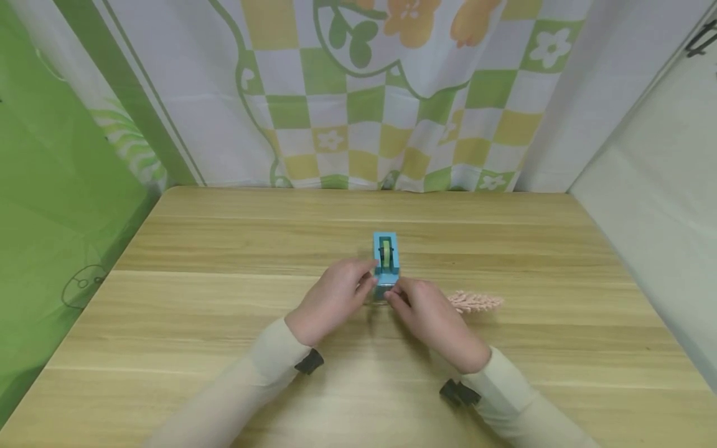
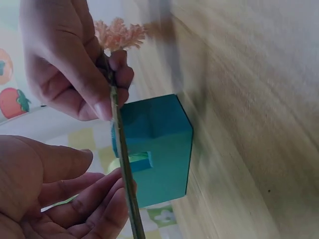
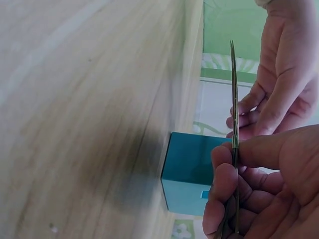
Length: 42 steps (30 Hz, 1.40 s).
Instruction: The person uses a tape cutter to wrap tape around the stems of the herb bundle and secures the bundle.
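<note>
A blue tape dispenser (image 1: 386, 279) stands on the table, with a roll of green tape (image 1: 386, 255) inside it. Just in front of it, my right hand (image 1: 428, 311) pinches the thin stems of a pink artificial flower sprig (image 1: 476, 302) between thumb and fingers. A shiny pale-green band (image 3: 235, 142) shows around the stem beside the right thumb. My left hand (image 1: 333, 295) is at the dispenser's left. In the left wrist view its fingertips touch the bare stem (image 2: 132, 199), while the thumb stands apart from it. The flower head (image 2: 119, 35) points right, beyond the right hand.
The wooden table (image 1: 224, 249) reaches back to a checked curtain (image 1: 364, 112). Green cloth (image 1: 67, 186) hangs along the left side, and a pale cloth wall (image 1: 661, 186) stands at the right.
</note>
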{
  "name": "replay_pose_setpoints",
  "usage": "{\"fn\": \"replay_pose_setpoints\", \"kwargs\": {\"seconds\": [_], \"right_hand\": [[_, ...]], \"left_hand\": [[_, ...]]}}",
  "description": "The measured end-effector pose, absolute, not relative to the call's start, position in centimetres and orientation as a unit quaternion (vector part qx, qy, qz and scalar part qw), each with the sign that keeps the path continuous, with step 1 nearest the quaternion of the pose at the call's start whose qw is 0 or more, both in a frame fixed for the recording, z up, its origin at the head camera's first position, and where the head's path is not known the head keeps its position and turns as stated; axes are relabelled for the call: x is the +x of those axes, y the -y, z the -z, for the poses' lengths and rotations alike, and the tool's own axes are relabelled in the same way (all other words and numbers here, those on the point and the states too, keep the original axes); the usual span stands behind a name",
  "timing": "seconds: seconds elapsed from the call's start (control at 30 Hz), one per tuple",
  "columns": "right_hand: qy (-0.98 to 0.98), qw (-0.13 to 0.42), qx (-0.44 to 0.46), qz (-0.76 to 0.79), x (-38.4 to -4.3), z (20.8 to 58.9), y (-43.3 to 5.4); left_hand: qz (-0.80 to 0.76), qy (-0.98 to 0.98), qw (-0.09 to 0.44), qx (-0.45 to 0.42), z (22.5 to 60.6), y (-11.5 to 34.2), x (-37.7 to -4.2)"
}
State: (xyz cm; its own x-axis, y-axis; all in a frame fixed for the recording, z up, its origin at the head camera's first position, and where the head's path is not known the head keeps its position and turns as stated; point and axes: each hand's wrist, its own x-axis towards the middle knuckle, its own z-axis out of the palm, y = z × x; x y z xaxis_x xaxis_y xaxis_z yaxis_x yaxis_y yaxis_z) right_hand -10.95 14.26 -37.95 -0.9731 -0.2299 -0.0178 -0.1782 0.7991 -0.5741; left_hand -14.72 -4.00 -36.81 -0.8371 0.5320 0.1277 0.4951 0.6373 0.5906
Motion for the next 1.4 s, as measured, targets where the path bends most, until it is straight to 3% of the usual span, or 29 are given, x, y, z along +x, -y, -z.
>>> {"fn": "replay_pose_setpoints", "kwargs": {"seconds": [0.5,1.4], "right_hand": [[-0.943,0.052,-0.112,0.309,-11.3,38.3,-14.3],[-0.946,0.042,-0.115,0.301,-11.4,38.5,-14.5]], "left_hand": [[-0.307,-0.907,0.069,0.279,37.1,3.4,-16.3],[-0.314,-0.905,0.064,0.280,37.2,3.2,-16.3]]}}
